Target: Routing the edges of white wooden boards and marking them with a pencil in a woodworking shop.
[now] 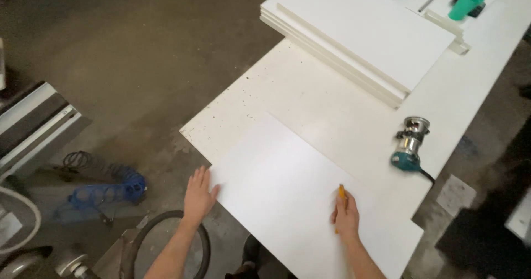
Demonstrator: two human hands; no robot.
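Dim, stained concrete floor (138, 57) filling the upper left of the frame, long white workbench (265, 91) running diagonally from centre to upper right, grey machine edge (33, 124) at far left, possibly a saw table, soft overhead light
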